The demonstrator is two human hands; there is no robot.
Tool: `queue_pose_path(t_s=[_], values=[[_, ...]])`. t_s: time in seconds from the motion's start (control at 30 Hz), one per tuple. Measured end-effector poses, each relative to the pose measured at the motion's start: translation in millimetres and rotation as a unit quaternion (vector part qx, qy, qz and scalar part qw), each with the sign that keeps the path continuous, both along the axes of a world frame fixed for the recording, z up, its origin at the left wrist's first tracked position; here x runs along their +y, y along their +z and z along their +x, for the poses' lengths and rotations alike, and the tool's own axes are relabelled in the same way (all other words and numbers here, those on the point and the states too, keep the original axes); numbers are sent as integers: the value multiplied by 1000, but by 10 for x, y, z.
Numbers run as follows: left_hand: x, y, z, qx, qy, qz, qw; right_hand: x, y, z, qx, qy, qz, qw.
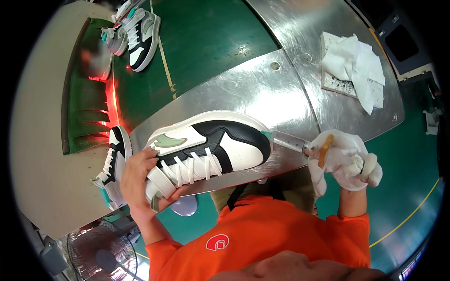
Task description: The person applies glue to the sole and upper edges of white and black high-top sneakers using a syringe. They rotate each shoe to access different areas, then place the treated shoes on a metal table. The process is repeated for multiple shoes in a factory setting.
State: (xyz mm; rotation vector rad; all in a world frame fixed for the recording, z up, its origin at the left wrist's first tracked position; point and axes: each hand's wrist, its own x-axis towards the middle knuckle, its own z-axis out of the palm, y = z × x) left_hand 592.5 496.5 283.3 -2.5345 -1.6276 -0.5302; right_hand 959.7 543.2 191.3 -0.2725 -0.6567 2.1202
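Note:
My bare left hand point(139, 180) is wrapped round the heel end of a white and black sneaker point(243, 149) with white laces and a pale green side patch. The shoe lies tilted, its toe pointing right. My right hand point(344, 161), in a white glove, is closed round a clear syringe point(289, 141) with markings on its barrel. The syringe's teal tip point(266, 134) reaches the edge of the shoe's toe; whether it touches cannot be made out. A yellow-orange strip point(325, 151) shows against the glove's fingers.
Another sneaker point(115, 164) stands left of my left hand. More sneakers point(143, 40) sit on the green belt point(206, 42), near a red-lit opening with a flap curtain point(85, 114). White cloths point(356, 65) lie on a block on the metal table point(243, 89). A fan point(104, 255) stands lower left.

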Motion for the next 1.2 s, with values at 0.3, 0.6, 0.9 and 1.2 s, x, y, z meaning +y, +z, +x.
queue_pose_path(t_s=[0.3,0.6,0.9,1.2], values=[[429,137,-81,-13,-10,-111,994,-34,282,-15,-288,-23,-105,951],[427,236,81,-8,58,-189,980,-11,74,-6,-153,-24,-133,979],[83,414,512,39,124,-233,964,-72,72,-143,-104,-64,-85,989],[96,511,571,81,64,-292,951,-170,75,-343,-118,-36,-54,991]])
